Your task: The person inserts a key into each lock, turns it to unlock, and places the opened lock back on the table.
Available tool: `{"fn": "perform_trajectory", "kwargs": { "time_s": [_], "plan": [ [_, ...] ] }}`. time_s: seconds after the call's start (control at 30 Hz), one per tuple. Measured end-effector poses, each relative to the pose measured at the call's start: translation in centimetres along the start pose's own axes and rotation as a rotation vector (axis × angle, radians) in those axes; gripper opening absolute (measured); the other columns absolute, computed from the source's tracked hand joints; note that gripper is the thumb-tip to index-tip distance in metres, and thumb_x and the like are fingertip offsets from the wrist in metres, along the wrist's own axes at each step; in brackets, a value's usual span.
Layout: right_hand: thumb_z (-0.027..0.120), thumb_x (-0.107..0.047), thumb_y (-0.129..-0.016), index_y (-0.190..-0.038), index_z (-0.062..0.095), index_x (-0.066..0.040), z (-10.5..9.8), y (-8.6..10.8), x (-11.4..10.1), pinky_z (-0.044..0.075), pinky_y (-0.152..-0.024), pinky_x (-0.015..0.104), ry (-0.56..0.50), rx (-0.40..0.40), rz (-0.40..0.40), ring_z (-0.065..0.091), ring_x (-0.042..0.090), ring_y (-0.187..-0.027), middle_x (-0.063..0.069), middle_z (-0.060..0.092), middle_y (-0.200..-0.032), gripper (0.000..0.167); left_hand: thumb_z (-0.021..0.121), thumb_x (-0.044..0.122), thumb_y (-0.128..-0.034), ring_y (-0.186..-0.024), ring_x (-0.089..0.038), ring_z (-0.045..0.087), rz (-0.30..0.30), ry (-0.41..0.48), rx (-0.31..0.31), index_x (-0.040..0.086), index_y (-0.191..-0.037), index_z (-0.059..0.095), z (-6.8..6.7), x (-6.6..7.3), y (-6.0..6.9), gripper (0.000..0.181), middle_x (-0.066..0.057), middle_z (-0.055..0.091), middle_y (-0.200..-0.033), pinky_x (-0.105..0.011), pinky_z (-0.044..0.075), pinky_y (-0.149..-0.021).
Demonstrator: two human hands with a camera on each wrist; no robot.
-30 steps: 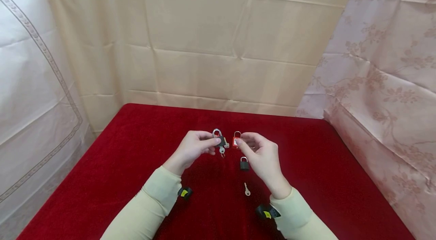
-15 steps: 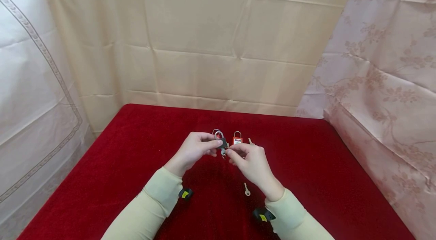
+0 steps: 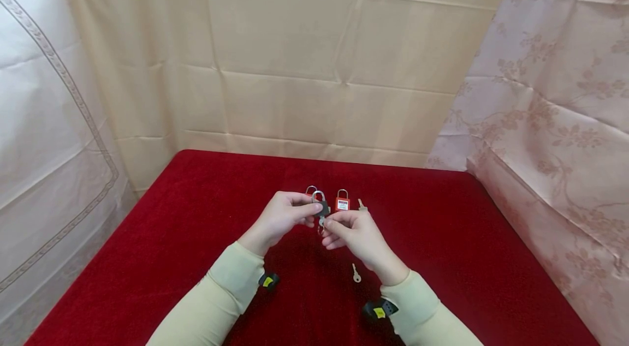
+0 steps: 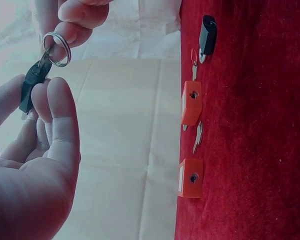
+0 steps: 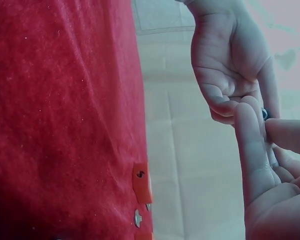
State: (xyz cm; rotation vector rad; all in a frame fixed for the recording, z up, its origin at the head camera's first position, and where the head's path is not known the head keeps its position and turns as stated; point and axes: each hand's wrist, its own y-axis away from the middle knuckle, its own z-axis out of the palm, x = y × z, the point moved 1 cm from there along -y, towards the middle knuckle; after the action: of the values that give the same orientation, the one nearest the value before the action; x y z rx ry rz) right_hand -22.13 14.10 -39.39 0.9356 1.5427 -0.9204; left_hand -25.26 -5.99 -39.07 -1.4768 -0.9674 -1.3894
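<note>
My left hand (image 3: 282, 219) grips a black padlock (image 3: 322, 208) by its body, shackle upward, above the table. At the padlock's lower end, my right hand (image 3: 362, 238) pinches a small key (image 4: 45, 59) that meets the lock's underside. A metal key ring (image 4: 68, 54) hangs from this key. How deep the key sits cannot be seen. Behind the hands stand two red padlocks, one with a white label (image 3: 342, 204) and one partly covered by the left hand (image 4: 192, 102). Another black padlock (image 4: 208, 36) shows in the left wrist view but is hidden in the head view.
A loose key (image 3: 356, 274) lies on the red cloth (image 3: 196, 258) near the front. Another key (image 3: 362, 204) lies right of the labelled red padlock. In the left wrist view a key (image 4: 198, 137) lies between the red padlocks. Beige curtain (image 3: 314, 62) hangs behind the table.
My right hand has moved left and down from in front of the labelled red padlock to the key under the held padlock. The left hand has shifted slightly right with the padlock.
</note>
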Motion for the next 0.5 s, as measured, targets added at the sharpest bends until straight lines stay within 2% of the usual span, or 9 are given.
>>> {"fn": "perform_trajectory", "kwargs": {
  "time_s": [0.2, 0.3, 0.5],
  "plan": [
    [0.061, -0.003, -0.101, -0.111, 0.061, 0.020, -0.09, -0.02, 0.26, 0.062, -0.071, 0.042, -0.053, -0.034, -0.001, 0.072, 0.021, -0.072, 0.031, 0.067, -0.093, 0.026, 0.075, 0.010, -0.0921, -0.073, -0.018, 0.069, -0.003, 0.016, -0.006, -0.009, -0.109, 0.072, 0.05, 0.07, 0.01, 0.026, -0.012, 0.073, -0.090, -0.036, 0.061, -0.074],
    [0.061, -0.004, -0.101, -0.111, 0.061, 0.021, -0.11, 0.05, 0.33, 0.062, -0.072, 0.042, -0.091, -0.051, 0.003, 0.072, 0.020, -0.073, 0.034, 0.066, -0.095, 0.027, 0.075, 0.010, -0.0921, -0.073, -0.019, 0.069, 0.002, 0.019, -0.012, -0.009, -0.110, 0.072, 0.02, 0.08, -0.02, 0.026, -0.013, 0.073, -0.090, -0.035, 0.060, -0.074],
    [0.061, -0.004, -0.101, -0.112, 0.057, 0.023, -0.17, 0.09, 0.56, 0.062, -0.073, 0.039, -0.191, -0.077, 0.018, 0.072, 0.018, -0.073, 0.017, 0.070, -0.089, 0.030, 0.074, 0.008, -0.0926, -0.074, -0.018, 0.069, 0.017, 0.042, -0.037, -0.011, -0.110, 0.071, -0.08, 0.09, -0.05, 0.026, -0.012, 0.074, -0.090, -0.035, 0.061, -0.074]
  ]
}}
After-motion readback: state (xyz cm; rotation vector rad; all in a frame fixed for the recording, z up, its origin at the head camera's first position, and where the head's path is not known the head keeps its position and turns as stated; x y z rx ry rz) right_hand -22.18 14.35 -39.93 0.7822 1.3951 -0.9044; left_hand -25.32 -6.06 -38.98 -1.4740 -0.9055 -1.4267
